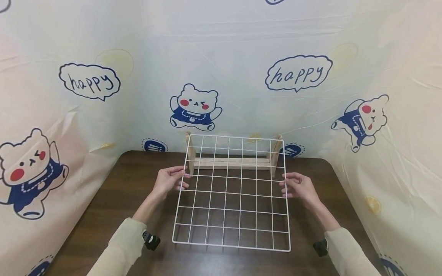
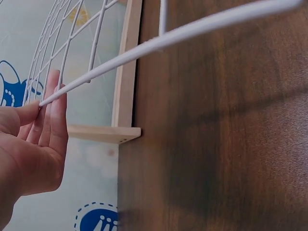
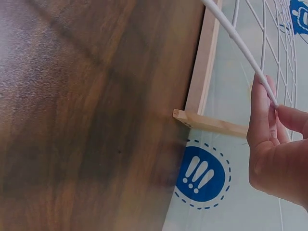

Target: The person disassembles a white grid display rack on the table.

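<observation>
A white wire grid panel is held up over the brown table, in front of a light wooden stand. My left hand pinches its left side rod between thumb and fingers, and the left wrist view shows that same rod running past the thumb. On the opposite side my right hand grips the right side rod; in the right wrist view the rod passes between thumb and fingers. Through the upper grid squares the stand's crossbar and two uprights show.
The dark wood-grain table reaches back to a pale cloth printed with bears and words, which also hangs along both sides. The stand is near the table's back edge. A black wrist camera sits on the left sleeve.
</observation>
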Action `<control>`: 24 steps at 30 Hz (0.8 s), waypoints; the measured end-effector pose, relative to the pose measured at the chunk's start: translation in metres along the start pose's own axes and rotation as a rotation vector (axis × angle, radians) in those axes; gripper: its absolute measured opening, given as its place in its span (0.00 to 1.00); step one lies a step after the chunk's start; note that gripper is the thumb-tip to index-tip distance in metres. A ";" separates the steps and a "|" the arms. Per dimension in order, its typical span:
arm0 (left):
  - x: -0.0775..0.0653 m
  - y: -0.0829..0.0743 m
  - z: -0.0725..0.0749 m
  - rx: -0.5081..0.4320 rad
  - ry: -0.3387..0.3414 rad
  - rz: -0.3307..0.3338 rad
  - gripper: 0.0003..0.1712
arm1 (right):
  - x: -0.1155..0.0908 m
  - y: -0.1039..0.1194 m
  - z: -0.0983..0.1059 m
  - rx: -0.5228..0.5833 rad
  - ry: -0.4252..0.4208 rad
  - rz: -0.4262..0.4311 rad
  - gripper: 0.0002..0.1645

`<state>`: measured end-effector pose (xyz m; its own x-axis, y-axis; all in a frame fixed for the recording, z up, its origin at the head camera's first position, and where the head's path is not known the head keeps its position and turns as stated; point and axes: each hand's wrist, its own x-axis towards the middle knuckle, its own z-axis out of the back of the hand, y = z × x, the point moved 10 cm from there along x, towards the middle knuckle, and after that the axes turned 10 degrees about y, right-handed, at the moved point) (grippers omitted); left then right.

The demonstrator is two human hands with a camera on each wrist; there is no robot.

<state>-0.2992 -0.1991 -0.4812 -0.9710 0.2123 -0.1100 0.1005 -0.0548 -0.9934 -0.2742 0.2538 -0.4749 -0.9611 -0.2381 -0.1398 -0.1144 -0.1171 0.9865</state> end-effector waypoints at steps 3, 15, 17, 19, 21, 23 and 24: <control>-0.001 0.004 -0.002 0.009 0.005 0.016 0.21 | -0.002 -0.005 0.000 -0.001 0.002 -0.012 0.21; -0.009 0.021 -0.003 0.010 -0.008 0.058 0.19 | -0.007 -0.022 -0.006 0.000 0.017 -0.052 0.21; -0.010 0.025 -0.004 0.016 -0.008 0.065 0.19 | -0.008 -0.023 -0.007 -0.002 0.021 -0.061 0.20; -0.012 0.032 -0.005 0.011 -0.013 0.082 0.19 | -0.008 -0.026 -0.008 0.002 0.027 -0.071 0.21; -0.014 0.038 -0.006 0.005 -0.014 0.097 0.19 | -0.009 -0.030 -0.010 0.001 0.035 -0.079 0.21; -0.015 0.044 -0.007 -0.001 -0.015 0.106 0.19 | -0.009 -0.036 -0.010 0.004 0.031 -0.089 0.20; -0.016 0.046 -0.007 -0.003 -0.015 0.109 0.20 | -0.008 -0.038 -0.010 0.004 0.030 -0.087 0.20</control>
<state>-0.2776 -0.1984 -0.5252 -0.9575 0.1906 -0.2165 0.2060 -0.0736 -0.9758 -0.2593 0.2508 -0.5121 -0.9394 -0.2562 -0.2279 -0.1986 -0.1352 0.9707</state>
